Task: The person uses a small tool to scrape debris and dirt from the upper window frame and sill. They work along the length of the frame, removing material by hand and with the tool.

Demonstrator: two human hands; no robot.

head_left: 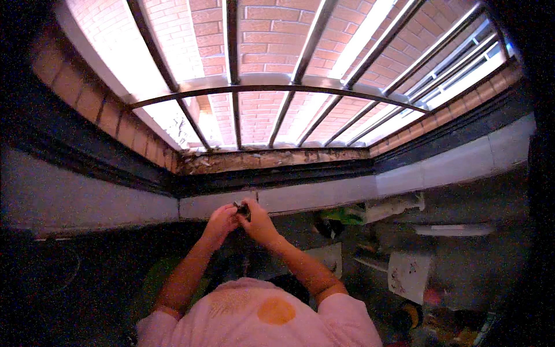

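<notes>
Now | left hand [221, 222] and right hand [258, 222] both grip small dark object [241, 209] | axis, heading: too small to tell

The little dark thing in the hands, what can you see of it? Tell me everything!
The small dark thing is pinched between the left hand and the right hand, held up in front of the pale wall band below the barred window. It looks dark with a faint shine. Fingers cover most of it, so its shape and material cannot be told.
</notes>
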